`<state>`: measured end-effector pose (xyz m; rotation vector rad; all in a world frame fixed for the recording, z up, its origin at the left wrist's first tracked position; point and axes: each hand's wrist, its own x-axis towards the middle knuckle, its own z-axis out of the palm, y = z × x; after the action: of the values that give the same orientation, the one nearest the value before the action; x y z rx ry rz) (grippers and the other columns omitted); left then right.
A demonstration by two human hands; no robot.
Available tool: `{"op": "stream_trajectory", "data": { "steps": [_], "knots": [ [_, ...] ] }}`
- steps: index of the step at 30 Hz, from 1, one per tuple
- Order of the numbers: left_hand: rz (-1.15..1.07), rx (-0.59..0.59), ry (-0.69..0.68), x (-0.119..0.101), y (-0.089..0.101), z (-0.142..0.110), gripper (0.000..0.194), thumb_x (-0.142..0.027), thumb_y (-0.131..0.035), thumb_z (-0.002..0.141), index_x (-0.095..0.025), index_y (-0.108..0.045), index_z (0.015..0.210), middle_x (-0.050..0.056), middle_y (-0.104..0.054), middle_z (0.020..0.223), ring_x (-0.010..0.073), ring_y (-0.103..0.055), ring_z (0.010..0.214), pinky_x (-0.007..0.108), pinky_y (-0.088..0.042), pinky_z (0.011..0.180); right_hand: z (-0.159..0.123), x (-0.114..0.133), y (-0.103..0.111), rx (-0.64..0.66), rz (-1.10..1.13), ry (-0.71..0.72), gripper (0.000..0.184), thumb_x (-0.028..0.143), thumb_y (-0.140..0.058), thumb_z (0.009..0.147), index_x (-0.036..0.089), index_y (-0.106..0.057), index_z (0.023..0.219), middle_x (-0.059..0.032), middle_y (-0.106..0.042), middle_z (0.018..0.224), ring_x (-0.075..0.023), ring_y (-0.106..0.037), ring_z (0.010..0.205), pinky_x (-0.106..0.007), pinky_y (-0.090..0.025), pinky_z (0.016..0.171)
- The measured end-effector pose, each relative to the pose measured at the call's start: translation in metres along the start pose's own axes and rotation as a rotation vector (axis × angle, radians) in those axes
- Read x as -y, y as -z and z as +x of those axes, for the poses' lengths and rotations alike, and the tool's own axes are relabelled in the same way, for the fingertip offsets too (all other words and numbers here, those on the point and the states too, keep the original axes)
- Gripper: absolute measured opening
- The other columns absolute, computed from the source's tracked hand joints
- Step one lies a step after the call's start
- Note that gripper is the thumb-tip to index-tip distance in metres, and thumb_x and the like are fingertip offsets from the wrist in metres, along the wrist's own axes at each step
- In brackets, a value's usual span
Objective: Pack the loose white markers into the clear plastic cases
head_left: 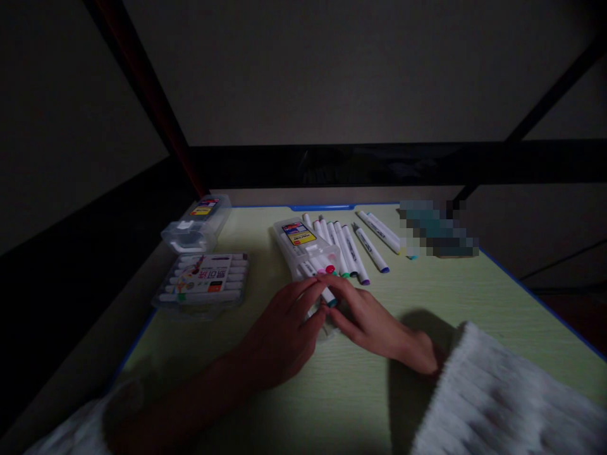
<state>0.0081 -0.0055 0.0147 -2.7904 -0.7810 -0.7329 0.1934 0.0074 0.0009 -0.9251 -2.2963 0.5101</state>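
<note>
My left hand (284,328) and my right hand (374,325) meet at the middle of a pale green table (427,303). Both pinch a white marker with a teal cap (328,297) between their fingertips, at the near end of a clear marker case (303,246) with a yellow label. Beside the case lie several white markers (348,249) with coloured caps, side by side. The scene is dim.
A clear box full of markers (203,281) lies at the left. Behind it stands another clear case (196,224) near the table's left corner. Two more markers (379,230) lie at the back. A blurred patch (436,229) covers something at the back right. A dark frame crosses behind.
</note>
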Motion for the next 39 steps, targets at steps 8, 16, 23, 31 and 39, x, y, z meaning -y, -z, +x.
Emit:
{"op": "stream_trajectory", "data": {
  "steps": [8,16,23,31,39],
  "knots": [
    [0.006,-0.015,-0.001,-0.0010,0.0006,-0.0002,0.022,-0.004,-0.045,0.074,-0.008,-0.054,0.094,0.020,-0.044,0.124,0.0284,-0.036,0.121,0.045,-0.041,0.096,-0.0023,0.0009,0.0025,-0.161,-0.081,0.104,0.038,0.013,-0.036,0.086,0.021,-0.036,0.123,-0.0081,-0.059,0.105,-0.0171,-0.057,0.097,-0.033,-0.051,0.080],
    [-0.007,-0.019,0.023,-0.0009,0.0005,-0.0015,0.025,-0.006,-0.044,0.075,-0.010,-0.052,0.099,0.019,-0.045,0.123,0.0272,-0.037,0.120,0.046,-0.041,0.095,0.0003,0.0025,0.0040,-0.258,-0.123,0.150,0.023,0.012,-0.039,0.085,0.016,-0.047,0.106,-0.0066,-0.062,0.089,-0.0153,-0.059,0.081,-0.028,-0.052,0.070],
    [-0.022,-0.065,0.028,-0.0009,-0.0015,-0.0022,0.028,-0.006,-0.043,0.077,-0.008,-0.048,0.104,0.021,-0.043,0.123,0.0281,-0.037,0.119,0.046,-0.041,0.093,-0.0017,0.0025,0.0025,-0.263,-0.090,0.154,0.021,0.014,-0.044,0.082,0.016,-0.046,0.104,-0.0041,-0.061,0.084,-0.0134,-0.059,0.075,-0.025,-0.050,0.066],
    [0.006,-0.076,0.027,-0.0007,-0.0004,-0.0018,0.028,-0.006,-0.043,0.076,-0.007,-0.048,0.103,0.021,-0.043,0.123,0.0286,-0.038,0.117,0.046,-0.041,0.093,-0.0030,-0.0002,0.0009,-0.303,-0.108,0.180,0.019,0.014,-0.046,0.082,0.017,-0.046,0.100,-0.0026,-0.061,0.080,-0.0116,-0.057,0.068,-0.023,-0.048,0.062],
    [0.022,-0.048,0.063,-0.0001,-0.0003,-0.0022,0.030,-0.007,-0.042,0.078,-0.008,-0.047,0.108,0.020,-0.040,0.127,0.0277,-0.036,0.121,0.044,-0.041,0.094,-0.0021,0.0008,0.0015,-0.296,-0.129,0.238,0.009,0.013,-0.045,0.083,0.018,-0.047,0.089,-0.0040,-0.061,0.078,-0.0137,-0.057,0.071,-0.026,-0.047,0.061]
  ]
}}
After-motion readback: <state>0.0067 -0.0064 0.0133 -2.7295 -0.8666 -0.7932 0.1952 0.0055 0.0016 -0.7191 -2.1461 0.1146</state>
